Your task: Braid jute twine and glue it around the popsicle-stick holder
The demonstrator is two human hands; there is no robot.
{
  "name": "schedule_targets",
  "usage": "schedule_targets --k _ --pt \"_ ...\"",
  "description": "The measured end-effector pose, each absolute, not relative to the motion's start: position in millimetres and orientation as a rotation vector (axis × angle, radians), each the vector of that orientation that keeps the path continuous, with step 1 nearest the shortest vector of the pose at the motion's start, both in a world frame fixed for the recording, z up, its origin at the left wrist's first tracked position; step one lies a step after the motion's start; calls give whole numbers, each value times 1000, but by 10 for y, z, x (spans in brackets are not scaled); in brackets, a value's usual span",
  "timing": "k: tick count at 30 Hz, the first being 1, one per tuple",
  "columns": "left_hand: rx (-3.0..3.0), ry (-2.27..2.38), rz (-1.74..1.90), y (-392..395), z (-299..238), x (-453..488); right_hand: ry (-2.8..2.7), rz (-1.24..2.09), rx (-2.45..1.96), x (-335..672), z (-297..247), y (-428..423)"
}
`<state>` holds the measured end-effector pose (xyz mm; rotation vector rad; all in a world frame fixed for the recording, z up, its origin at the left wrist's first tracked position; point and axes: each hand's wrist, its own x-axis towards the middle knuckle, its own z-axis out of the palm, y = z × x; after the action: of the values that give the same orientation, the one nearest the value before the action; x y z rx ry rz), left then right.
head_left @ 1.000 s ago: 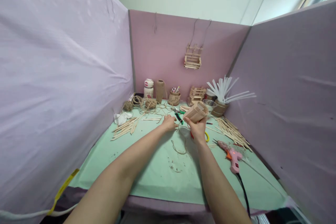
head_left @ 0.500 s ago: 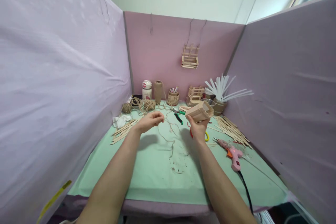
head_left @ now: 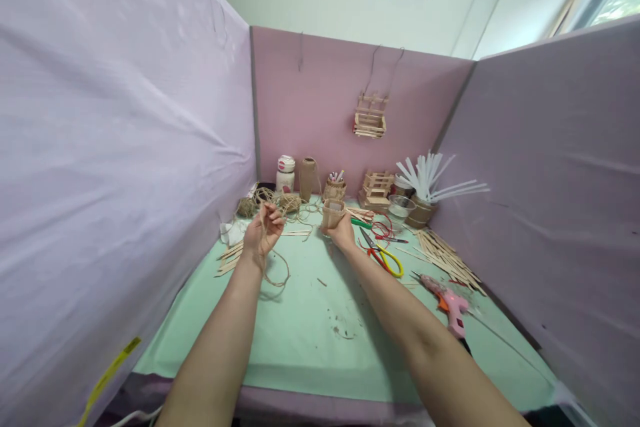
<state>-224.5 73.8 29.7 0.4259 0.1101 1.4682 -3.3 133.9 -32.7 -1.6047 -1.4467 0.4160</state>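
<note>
My left hand [head_left: 264, 230] is closed on a length of jute twine [head_left: 280, 275], which loops down beside the wrist over the table. A small holder made of wooden sticks [head_left: 333, 215] sits upright in my right hand [head_left: 341, 233], its open top showing a pale inside. The fingers wrap its lower part from the right. Behind the left hand lies a tangle of twine [head_left: 290, 202] with a ball of it at its left end. Scissors with red and yellow handles [head_left: 387, 260] rest right of the right wrist.
A pink glue gun [head_left: 453, 310] lies at the right by bundled wooden sticks [head_left: 450, 257]. Farther back stand a white bottle [head_left: 285, 175], a twine cone [head_left: 307, 179], a pen holder [head_left: 335, 188], a wooden stand [head_left: 376, 190], a clear bowl [head_left: 400, 208] and white glue sticks [head_left: 425, 177].
My right hand has moved left with the stick holder and turned it upright. My left hand has shifted left and turned, drawing the twine up off the table. The scissors are now uncovered.
</note>
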Motion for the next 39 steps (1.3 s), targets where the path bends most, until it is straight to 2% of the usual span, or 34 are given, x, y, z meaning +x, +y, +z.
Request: schedule_targets --k 5,9,13,18,26,31,39 --pt "572 268 1359 702 228 -1980 -1347 387 -1723 -100 -331 1415" --pt "641 412 1395 638 188 -1752 -1322 363 -1526 -34 -200 1176" --pt "663 492 1477 602 165 -1629 -1410 876 -1144 -36 -156 707" --pt "769 494 1403 592 112 -1586 -1349 1150 -847 -133 -173 340" --pt "763 616 1555 686 84 -1666 -994 1442 -834 177 -64 324" --pt "627 625 1750 770 128 -1815 -908 1386 -896 308 -14 355" --pt "449 621 1911 900 121 -2061 -780 1091 -924 553 -94 527"
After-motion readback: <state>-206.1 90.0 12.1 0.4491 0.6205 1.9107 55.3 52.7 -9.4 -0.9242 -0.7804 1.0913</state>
